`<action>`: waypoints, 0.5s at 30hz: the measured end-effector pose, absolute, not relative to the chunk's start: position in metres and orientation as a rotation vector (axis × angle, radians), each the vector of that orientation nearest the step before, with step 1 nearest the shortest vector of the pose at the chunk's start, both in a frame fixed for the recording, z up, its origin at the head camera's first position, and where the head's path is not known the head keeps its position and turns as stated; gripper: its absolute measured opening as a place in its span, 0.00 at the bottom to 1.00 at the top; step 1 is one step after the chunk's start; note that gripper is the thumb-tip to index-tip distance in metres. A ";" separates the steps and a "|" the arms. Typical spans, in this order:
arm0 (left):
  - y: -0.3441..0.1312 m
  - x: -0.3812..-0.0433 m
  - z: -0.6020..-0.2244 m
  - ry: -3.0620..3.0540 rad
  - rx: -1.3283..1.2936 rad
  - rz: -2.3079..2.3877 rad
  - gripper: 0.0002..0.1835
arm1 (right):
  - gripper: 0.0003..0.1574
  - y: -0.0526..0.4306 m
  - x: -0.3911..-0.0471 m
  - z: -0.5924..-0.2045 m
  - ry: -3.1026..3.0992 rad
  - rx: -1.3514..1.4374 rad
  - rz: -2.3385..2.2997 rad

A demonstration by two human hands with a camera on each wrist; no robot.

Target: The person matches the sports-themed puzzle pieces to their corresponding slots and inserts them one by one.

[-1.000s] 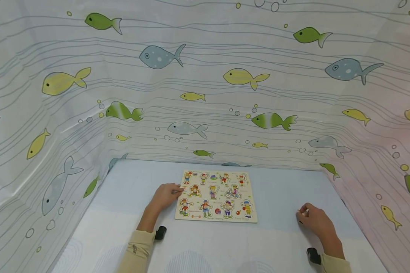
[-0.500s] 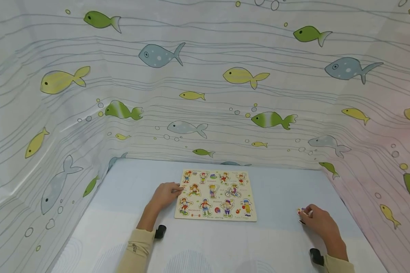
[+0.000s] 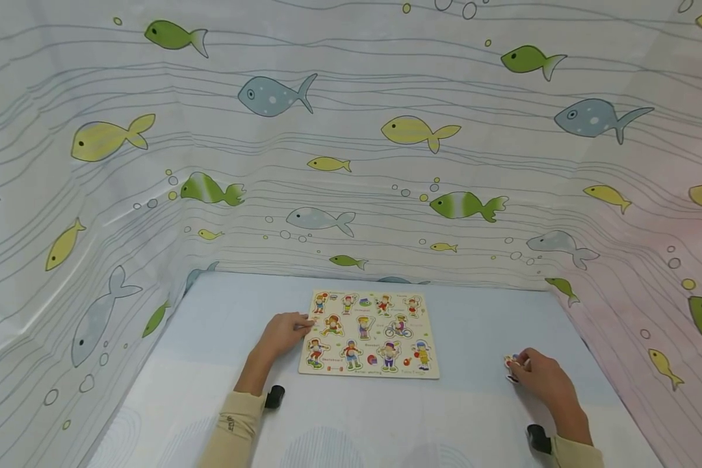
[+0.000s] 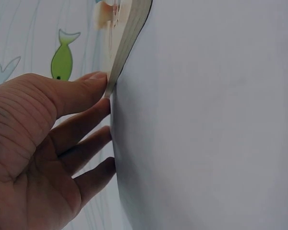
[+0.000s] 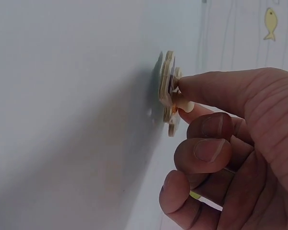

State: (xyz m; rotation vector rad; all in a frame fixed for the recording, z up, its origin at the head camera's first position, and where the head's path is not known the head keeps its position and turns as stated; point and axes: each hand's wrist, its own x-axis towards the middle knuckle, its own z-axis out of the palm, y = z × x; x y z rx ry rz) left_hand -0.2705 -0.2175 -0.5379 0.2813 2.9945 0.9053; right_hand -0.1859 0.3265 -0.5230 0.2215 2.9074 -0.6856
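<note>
A cream wooden peg puzzle board [image 3: 376,335] with colourful sports figures lies flat on the table. At its left edge rests my left hand [image 3: 283,335]. In the left wrist view, the thumb tip [image 4: 96,84] touches the board's edge, while the other visible fingers stretch out towards the table beside it. Well to the right of the board, my right hand [image 3: 542,375] pinches a small puzzle piece [image 5: 166,79] between thumb and index finger. Its other fingers are curled below. The piece stands edge-on close to the tabletop; its picture is mostly hidden by the fingers.
Pale blue-and-white sheeting covers the table [image 3: 386,422]. Behind and at both sides rises a sheet wall [image 3: 363,188] printed with fish and wavy lines. Black straps with small devices [image 3: 275,398] sit at both wrists.
My right hand has shifted and turned slightly, and more of the puzzle piece shows past its fingertips. The left hand and the board have stayed in place.
</note>
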 end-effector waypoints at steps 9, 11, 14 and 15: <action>-0.217 -0.269 -0.538 3.001 0.308 0.905 0.11 | 0.16 0.304 -0.188 -0.519 2.935 0.119 -0.696; -0.216 -0.269 -0.537 3.002 0.309 0.900 0.12 | 0.15 0.300 -0.189 -0.519 2.936 0.113 -0.698; -0.216 -0.269 -0.536 3.000 0.297 0.899 0.12 | 0.16 0.293 -0.190 -0.518 2.932 0.106 -0.698; -0.216 -0.269 -0.537 3.002 0.299 0.898 0.12 | 0.16 0.292 -0.191 -0.518 2.931 0.103 -0.699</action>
